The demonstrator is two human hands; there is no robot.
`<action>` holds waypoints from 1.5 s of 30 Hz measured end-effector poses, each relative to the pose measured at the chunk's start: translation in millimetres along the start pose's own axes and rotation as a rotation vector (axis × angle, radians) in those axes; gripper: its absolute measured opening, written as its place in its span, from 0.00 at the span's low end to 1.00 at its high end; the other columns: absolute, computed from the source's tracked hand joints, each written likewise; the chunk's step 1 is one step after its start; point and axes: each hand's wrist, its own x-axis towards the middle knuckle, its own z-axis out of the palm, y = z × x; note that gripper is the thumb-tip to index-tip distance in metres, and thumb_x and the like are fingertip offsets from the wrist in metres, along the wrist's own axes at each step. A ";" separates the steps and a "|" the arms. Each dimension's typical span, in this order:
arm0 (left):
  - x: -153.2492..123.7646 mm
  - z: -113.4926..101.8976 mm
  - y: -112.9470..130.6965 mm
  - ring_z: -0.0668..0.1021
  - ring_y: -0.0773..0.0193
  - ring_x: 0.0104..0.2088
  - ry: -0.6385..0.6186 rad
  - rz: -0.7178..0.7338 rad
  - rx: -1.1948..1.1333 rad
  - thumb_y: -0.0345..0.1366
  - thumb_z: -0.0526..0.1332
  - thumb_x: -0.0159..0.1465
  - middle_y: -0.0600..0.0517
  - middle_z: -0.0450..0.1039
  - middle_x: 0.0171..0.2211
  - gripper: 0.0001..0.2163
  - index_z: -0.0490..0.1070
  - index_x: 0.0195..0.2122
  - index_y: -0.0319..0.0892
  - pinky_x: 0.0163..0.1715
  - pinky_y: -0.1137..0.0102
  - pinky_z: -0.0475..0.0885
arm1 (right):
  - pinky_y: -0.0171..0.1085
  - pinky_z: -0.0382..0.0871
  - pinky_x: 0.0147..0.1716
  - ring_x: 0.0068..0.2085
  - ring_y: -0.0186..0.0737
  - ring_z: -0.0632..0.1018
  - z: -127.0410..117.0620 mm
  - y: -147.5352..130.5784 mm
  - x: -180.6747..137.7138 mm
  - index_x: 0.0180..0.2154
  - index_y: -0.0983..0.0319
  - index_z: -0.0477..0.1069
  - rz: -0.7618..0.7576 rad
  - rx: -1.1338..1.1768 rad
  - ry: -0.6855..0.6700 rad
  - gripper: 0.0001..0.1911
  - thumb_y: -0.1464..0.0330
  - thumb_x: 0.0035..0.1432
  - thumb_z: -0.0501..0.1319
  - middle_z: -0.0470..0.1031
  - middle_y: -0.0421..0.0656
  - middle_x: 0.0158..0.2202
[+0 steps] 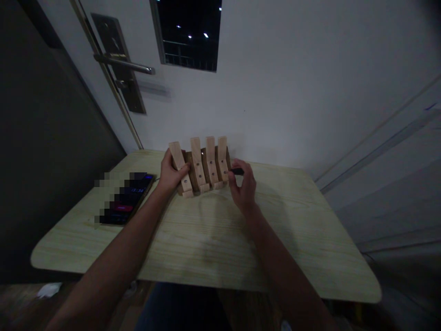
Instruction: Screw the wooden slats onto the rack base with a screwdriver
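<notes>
A wooden hook rack (201, 173) stands tilted over the table, with several pale wooden pegs fixed by dark screws to a brown backing. My left hand (171, 174) is closed around its left end, the thumb lying across the leftmost peg (177, 156). At the other end, my right hand (244, 187) pinches a short black screwdriver (237, 171) between thumb and fingers. The screwdriver's tip points at the lower screw of the rightmost peg (223, 154); whether it sits in the screw head is too small to tell.
The light wood-grain table (206, 239) has rounded front corners. A phone (127, 197) with its screen lit lies left of my left forearm. Behind the table rises a white door (268, 92) with a metal handle (124, 64) and a dark window (189, 37).
</notes>
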 end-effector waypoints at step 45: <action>-1.9 -0.9 2.8 0.73 0.61 0.37 -0.001 0.005 0.039 0.37 0.67 0.47 0.51 0.69 0.36 0.18 0.67 0.40 0.45 0.38 0.64 0.71 | 0.32 0.75 0.32 0.36 0.33 0.77 2.0 -1.2 1.2 0.51 0.55 0.65 0.044 -0.073 0.071 0.16 0.68 0.61 0.58 0.74 0.42 0.40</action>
